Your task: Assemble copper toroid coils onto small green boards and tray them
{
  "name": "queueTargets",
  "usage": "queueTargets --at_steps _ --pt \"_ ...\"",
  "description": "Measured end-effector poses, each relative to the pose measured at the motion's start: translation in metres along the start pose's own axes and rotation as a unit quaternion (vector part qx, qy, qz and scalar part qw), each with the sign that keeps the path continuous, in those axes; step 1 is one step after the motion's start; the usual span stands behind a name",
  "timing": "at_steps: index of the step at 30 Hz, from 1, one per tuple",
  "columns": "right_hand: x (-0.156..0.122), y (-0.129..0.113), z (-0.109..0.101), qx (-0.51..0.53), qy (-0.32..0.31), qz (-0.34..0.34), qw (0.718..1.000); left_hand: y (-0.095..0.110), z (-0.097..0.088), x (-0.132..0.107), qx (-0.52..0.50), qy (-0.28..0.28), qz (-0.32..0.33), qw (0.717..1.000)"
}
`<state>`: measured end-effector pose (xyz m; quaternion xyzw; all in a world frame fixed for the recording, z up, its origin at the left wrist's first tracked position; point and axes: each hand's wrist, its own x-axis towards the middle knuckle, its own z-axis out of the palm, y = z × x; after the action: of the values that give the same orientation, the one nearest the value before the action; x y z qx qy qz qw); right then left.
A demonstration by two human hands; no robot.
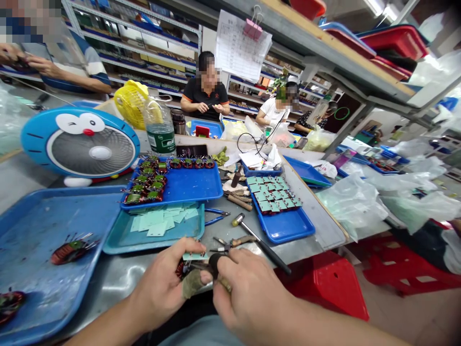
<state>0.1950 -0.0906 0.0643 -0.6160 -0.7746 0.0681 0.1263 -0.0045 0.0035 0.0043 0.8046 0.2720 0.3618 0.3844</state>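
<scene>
Low over the bench's front edge, my left hand (167, 276) grips a copper-wound coil (179, 269) with a pale green board (195, 256) on top. A worn wrap covers its thumb. My right hand (241, 283) is closed beside the coil, a dark covering on one finger. It holds a slim dark tool (203, 265) that reaches the coil below the board; most of the tool is hidden by the fingers, so its kind is unclear. Just beyond the hands lie loose green boards (158, 222) in a teal tray (118, 240).
Green-topped coils (146, 185) fill part of a blue tray (190, 185). Board-covered coils (275, 194) sit in another tray (288, 228). A hammer (264, 247), blue-handled pliers (216, 217) and a cartoon-faced fan (81, 144) are around. Co-workers sit beyond the bench.
</scene>
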Motion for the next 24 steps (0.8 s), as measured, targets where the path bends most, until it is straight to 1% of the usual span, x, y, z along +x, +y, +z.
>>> queueTargets --at_steps 2,5,7,9,11,14,17,21,22,24 --pt "0.000 0.000 0.002 0.001 -0.003 0.003 1.000 0.002 -0.002 0.000 0.003 -0.006 -0.005 1.000" --pt "0.000 -0.001 0.001 -0.037 0.005 -0.011 0.999 0.004 -0.004 0.002 0.019 -0.018 -0.015 1.000" --pt "0.001 -0.001 0.000 -0.040 -0.007 -0.015 0.999 0.004 -0.005 0.003 0.029 -0.029 -0.020 0.999" --pt "0.003 -0.001 -0.001 -0.007 -0.031 -0.004 1.000 0.006 -0.005 0.003 0.027 -0.033 -0.029 0.999" --pt "0.004 -0.001 0.001 0.032 -0.053 0.015 0.998 0.007 -0.003 0.002 0.016 -0.023 -0.047 0.999" --pt "0.004 0.000 0.006 0.026 -0.043 0.025 0.998 0.010 0.001 0.001 0.006 0.001 -0.080 0.997" --pt "0.005 0.002 0.009 -0.002 -0.024 0.020 0.999 0.011 0.003 0.002 0.015 -0.001 -0.090 0.996" --pt "0.012 0.001 0.005 0.076 -0.069 0.060 0.993 0.007 0.003 0.004 0.019 -0.019 -0.098 0.995" --pt "0.014 0.000 0.004 0.087 -0.071 0.066 0.991 0.006 0.002 0.004 0.018 -0.016 -0.100 0.995" --pt "0.017 -0.001 0.004 0.078 -0.066 0.059 0.993 0.004 0.000 0.004 0.013 -0.008 -0.102 0.995"
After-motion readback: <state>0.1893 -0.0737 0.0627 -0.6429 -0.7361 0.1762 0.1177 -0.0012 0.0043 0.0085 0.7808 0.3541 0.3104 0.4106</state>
